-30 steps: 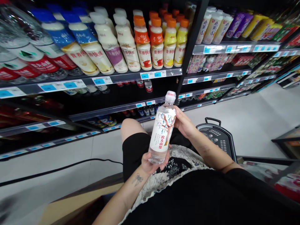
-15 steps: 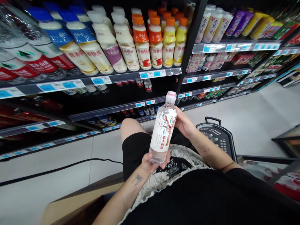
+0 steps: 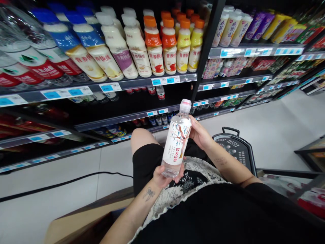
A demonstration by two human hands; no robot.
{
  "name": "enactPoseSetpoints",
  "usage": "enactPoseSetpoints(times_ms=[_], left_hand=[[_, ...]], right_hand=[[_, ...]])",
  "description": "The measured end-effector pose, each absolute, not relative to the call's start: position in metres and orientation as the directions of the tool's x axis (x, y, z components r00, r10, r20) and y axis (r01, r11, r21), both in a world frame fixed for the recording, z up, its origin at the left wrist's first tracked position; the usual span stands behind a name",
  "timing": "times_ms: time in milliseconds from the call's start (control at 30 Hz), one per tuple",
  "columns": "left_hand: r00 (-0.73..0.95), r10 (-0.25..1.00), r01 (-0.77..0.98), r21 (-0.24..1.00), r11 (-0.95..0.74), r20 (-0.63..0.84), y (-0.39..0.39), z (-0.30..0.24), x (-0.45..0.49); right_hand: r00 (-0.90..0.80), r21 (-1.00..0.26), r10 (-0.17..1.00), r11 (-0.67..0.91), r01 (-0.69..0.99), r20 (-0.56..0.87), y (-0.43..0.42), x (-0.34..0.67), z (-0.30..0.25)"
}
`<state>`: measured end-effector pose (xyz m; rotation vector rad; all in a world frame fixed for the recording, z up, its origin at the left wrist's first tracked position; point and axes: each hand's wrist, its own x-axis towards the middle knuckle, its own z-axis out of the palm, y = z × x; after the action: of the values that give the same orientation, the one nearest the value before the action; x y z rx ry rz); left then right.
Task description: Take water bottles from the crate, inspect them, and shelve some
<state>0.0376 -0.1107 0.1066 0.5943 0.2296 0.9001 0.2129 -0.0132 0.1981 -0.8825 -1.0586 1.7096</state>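
Observation:
A clear water bottle (image 3: 177, 140) with a white label, a painted tree and red characters is held slightly tilted over my lap, its pale cap toward the shelves. My left hand (image 3: 162, 177) is closed round the bottle's base from below, with the thumb on the near side. Higher up, my right hand (image 3: 200, 133) grips the bottle's right side near the shoulder; most of its fingers are hidden behind the bottle.
Shelves ahead carry several milk drink bottles (image 3: 157, 47), large water bottles (image 3: 45, 64) and cartons (image 3: 238, 28). A dark shopping basket (image 3: 235, 149) with several items stands right on the floor. A cardboard box (image 3: 88, 217) lies lower left, and a black cable (image 3: 63, 183) crosses the tiles.

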Motion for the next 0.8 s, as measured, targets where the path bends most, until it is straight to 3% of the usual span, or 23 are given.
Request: enactPoseSetpoints(times_ms=[800], left_hand=[[0.6, 0.797, -0.685, 0.556, 0.471, 0.064, -0.1082, 0.11, 0.0369]], right_hand=[[-0.322, -0.929, 0.939, -0.222, -0.295, -0.122, -0.0121, 0.2085, 0.2008]])
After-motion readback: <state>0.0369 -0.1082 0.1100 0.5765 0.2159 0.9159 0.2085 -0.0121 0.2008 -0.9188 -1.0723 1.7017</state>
